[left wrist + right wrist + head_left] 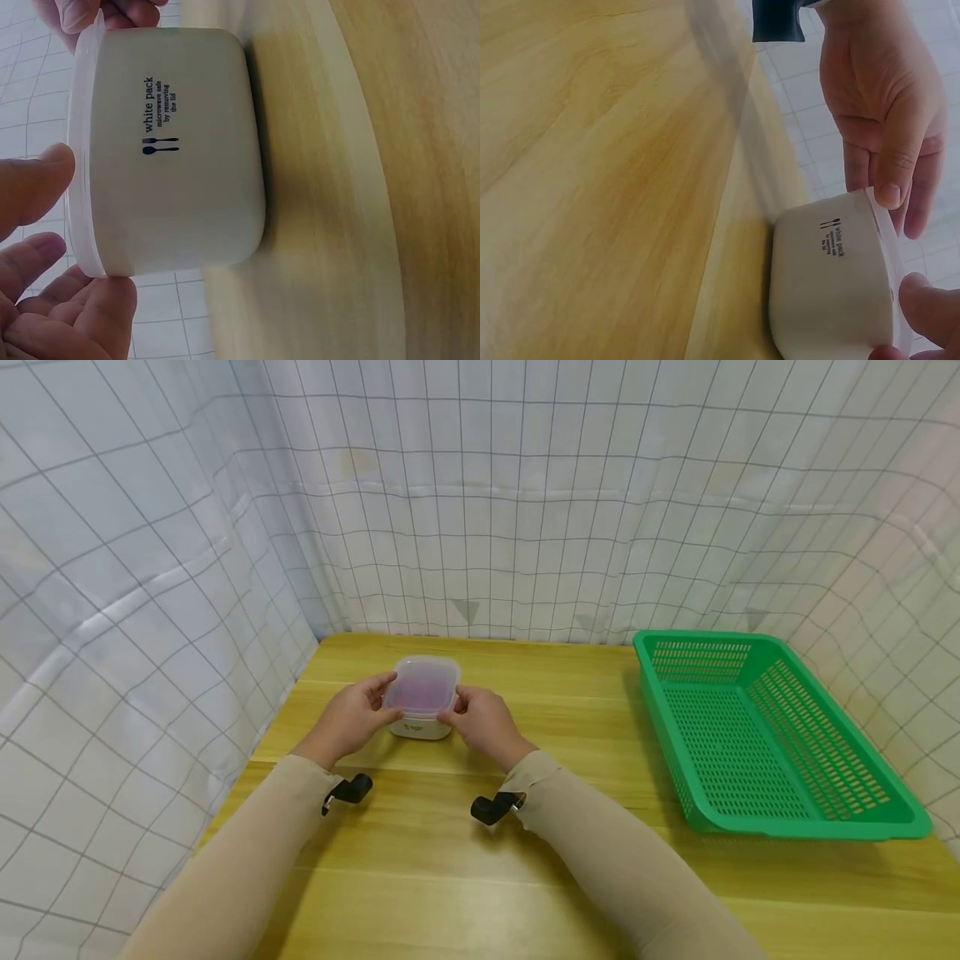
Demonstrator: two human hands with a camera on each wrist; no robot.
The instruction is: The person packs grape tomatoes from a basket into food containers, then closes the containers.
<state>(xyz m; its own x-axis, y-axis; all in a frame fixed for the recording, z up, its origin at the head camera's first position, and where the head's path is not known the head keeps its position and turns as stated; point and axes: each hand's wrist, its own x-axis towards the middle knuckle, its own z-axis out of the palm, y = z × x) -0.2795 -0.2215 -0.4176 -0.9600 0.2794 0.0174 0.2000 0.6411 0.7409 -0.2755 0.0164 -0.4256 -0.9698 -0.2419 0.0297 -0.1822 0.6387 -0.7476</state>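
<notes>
A white plastic food container [180,157], printed "white pack" with a fork and spoon, stands upright on the table. Its translucent lid [424,683] lies on top, and something pink-purple shows through. My left hand [349,717] grips the lid's left edge, thumb at the front corner and fingers along the side. At the opposite side, my right hand [487,720] holds the right edge, its thumb near the front corner. In the right wrist view the lid [889,251] sits along the container's rim. Whether it is fully pressed down I cannot tell.
A green slatted plastic basket [742,752] rests on the table's right side. The wooden table [420,868] ends at a white grid-patterned curtain [510,527] behind and on both sides. Each wrist carries a black camera mount [495,808].
</notes>
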